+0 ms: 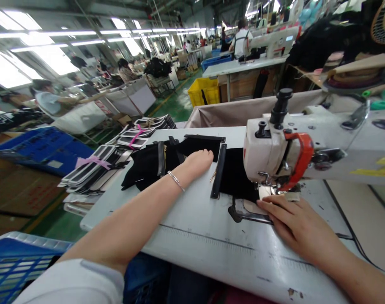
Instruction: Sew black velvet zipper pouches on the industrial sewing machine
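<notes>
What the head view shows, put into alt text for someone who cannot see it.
At a sewing machine, someone's right grip lies by the needle end, and the left grip is over black cloth spread on the table. Ribbon-tied bundles lie to the left; other people are in the background.

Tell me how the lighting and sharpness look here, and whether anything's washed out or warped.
Head view: windows at upper left blown out white; head view: black fabric on the table loses detail; head view: background worker in light blue soft; head view: wide-angle stretch seems to enlarge the near sleeve.
</notes>
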A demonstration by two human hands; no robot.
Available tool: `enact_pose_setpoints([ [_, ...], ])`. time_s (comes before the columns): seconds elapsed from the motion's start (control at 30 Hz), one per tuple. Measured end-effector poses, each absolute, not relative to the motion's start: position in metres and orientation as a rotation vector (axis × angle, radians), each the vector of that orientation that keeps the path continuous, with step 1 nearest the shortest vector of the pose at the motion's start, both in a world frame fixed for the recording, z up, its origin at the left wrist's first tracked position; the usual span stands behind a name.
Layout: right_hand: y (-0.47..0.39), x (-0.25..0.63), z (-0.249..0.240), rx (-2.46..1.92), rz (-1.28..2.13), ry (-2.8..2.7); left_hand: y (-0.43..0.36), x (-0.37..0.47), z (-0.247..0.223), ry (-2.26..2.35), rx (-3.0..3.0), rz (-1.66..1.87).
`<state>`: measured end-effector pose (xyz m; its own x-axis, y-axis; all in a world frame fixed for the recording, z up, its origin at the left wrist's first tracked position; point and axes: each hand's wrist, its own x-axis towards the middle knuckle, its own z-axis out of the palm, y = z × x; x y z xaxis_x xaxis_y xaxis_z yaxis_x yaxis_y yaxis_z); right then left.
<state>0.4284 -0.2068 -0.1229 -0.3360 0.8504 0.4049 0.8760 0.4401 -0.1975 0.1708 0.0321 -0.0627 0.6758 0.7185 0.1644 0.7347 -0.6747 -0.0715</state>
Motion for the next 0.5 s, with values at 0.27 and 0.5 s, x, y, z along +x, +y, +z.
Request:
enact_pose_setpoints([
  [0.27, -0.206, 0.429, -0.123, -1.438, -0.052, -2.234, 0.059, 0.140, 0.015, -1.259, -2.527, -0.522],
  [0.5, -0.204, 0.427, -0.118, -1.409, -0.060, -2.242, 0.028, 0.020, 0.030, -1.212, -2.553, -0.568],
])
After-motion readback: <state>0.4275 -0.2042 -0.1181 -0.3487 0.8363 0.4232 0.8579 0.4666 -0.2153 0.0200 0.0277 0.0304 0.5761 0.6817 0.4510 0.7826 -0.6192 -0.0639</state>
